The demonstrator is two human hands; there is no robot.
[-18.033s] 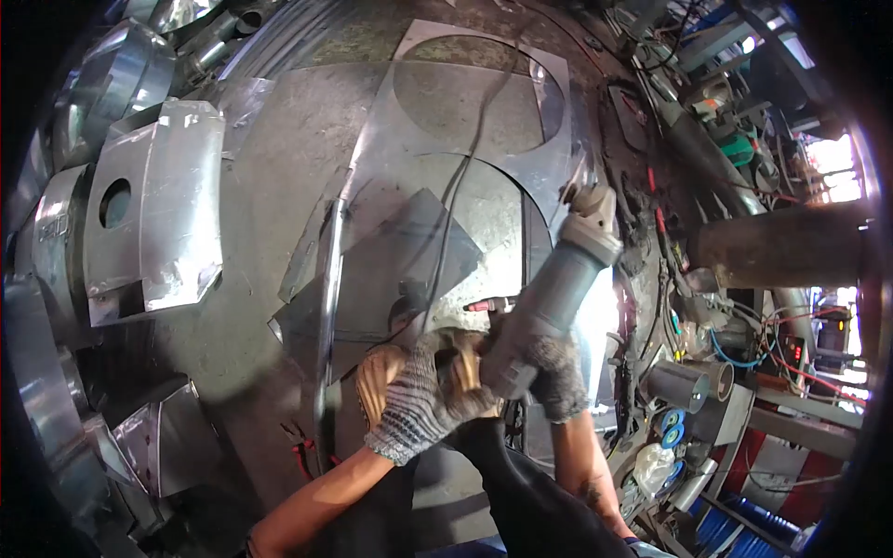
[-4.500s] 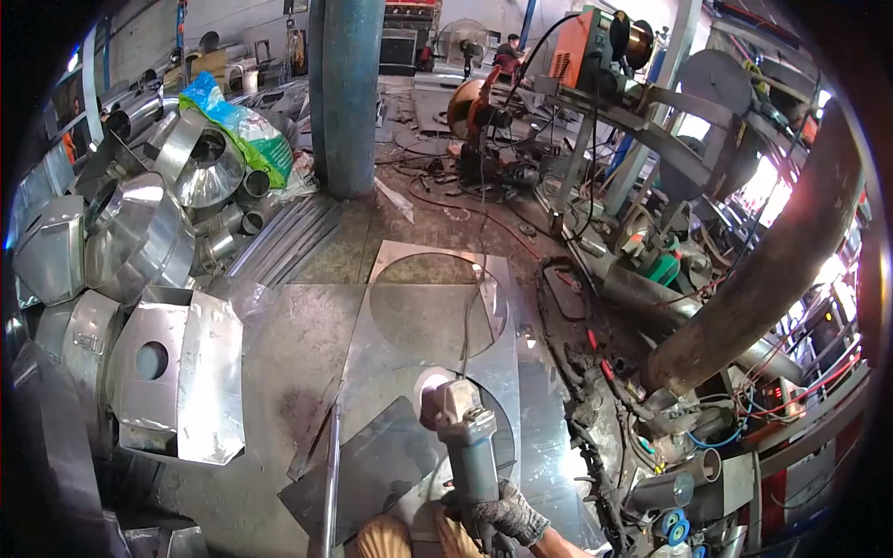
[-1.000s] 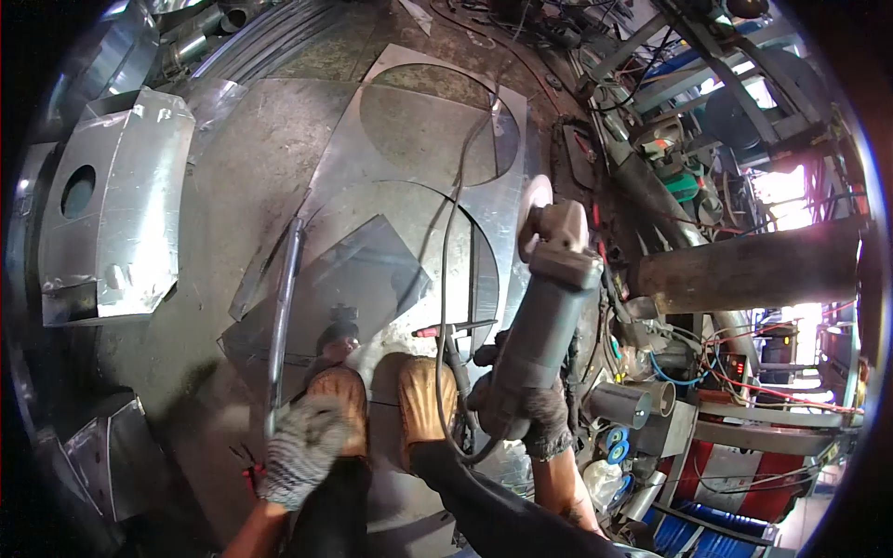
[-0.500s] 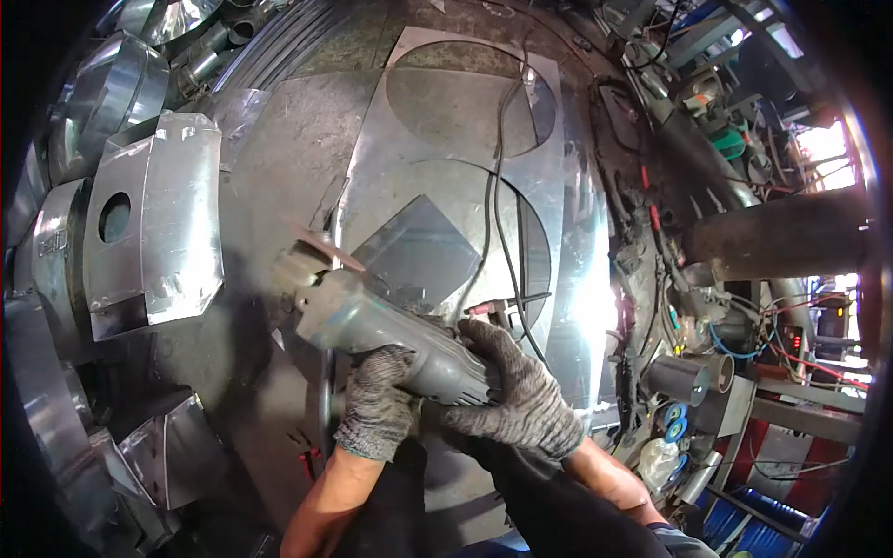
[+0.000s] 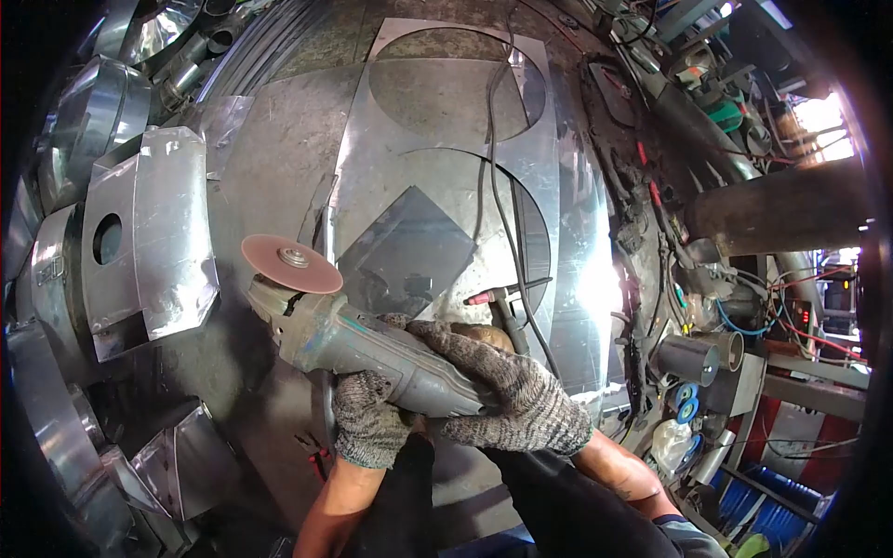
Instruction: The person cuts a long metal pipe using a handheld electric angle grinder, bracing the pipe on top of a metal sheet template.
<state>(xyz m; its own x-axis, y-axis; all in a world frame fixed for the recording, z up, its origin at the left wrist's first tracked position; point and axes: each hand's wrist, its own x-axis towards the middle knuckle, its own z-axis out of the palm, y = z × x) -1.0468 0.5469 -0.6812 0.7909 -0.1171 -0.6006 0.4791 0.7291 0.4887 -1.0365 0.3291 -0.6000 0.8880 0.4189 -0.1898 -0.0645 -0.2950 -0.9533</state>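
Observation:
Both my gloved hands hold a grey angle grinder (image 5: pixel 358 346) low in the middle of the view. My right hand (image 5: pixel 502 391) wraps the rear of its body from above. My left hand (image 5: pixel 367 423) grips the body from below. The grinder points left, its reddish disc (image 5: pixel 290 263) facing up and lifted off the metal. Its black cable (image 5: pixel 498 200) runs away over a flat steel sheet with round cut-outs (image 5: pixel 549 167). A dark square plate (image 5: pixel 405 249) lies on that sheet, just right of the disc.
Bent sheet-metal duct pieces (image 5: pixel 149 242) stand at the left, one with a round hole. A thick rusty pipe (image 5: pixel 781 209) crosses at the right above tangled wires and short tube ends (image 5: pixel 693 358). Red-handled pliers (image 5: pixel 316 454) lie near my left forearm.
My hands have tipped the grinder so its disc now faces upward and sits a little lower left. A second ago only the right hand held it, pointing away.

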